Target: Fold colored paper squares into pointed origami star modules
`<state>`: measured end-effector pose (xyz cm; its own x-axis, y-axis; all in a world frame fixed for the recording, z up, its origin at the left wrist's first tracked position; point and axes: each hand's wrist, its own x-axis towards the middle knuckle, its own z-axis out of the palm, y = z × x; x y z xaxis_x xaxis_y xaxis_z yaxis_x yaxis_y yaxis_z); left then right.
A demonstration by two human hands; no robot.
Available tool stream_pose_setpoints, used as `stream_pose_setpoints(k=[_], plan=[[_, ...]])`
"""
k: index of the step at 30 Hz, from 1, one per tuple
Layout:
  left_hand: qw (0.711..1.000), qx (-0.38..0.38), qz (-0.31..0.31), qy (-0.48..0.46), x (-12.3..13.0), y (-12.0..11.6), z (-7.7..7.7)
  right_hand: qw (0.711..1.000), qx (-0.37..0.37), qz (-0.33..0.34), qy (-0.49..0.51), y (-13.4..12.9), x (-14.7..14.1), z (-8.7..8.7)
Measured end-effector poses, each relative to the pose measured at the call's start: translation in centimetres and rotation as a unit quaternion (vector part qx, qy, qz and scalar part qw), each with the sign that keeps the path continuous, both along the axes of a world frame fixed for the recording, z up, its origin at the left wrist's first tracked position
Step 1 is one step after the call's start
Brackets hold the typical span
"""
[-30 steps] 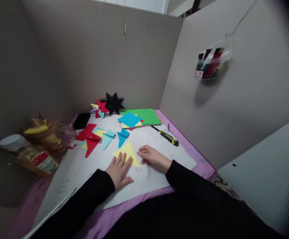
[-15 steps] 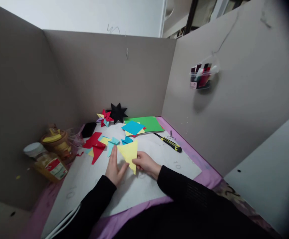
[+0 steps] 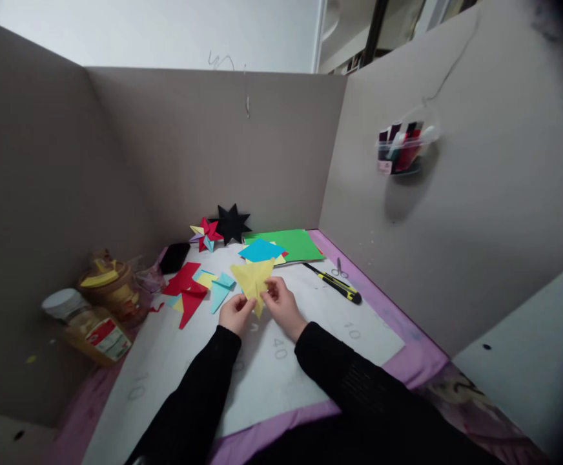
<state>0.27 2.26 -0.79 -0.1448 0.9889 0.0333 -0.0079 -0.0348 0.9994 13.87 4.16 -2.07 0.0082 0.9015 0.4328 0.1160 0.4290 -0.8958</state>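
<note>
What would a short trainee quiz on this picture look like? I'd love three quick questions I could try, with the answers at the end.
1. Multiple choice: what do the left hand and right hand hold between them?
a) the scissors
b) a yellow paper
c) the cutter
2. True or false: the black star is farther back than both hands.
3. Short answer: what colour is the large sheet that the blue diamond-shaped sheet partly covers?

Key: 1. b; 2. true; 3. green.
</note>
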Motion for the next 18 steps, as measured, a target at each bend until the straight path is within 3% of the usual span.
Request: stream_pose_setpoints(k=[3, 8, 14, 18], plan=[[0.997, 0.045, -0.009, 0.059, -0.2, -0.1, 0.2, 1.000, 0.016, 0.010, -0.016, -0.2, 0.1, 0.2], [0.980, 0.079, 0.029, 0.180, -0.4, -0.2, 0.5, 0.999, 0.026, 0.043, -0.021, -0.6, 0.1, 0.7], [0.961, 0.131, 0.055, 0.237, -0.6, -0.3, 0.8, 0.997, 0.017, 0.065, -0.038, -0.8, 0.1, 1.1], [0.957, 0.154, 0.103, 0.222, -0.3, -0.6, 0.9, 0.997, 0.027, 0.055, -0.055, -0.7, 0.1, 1.1]])
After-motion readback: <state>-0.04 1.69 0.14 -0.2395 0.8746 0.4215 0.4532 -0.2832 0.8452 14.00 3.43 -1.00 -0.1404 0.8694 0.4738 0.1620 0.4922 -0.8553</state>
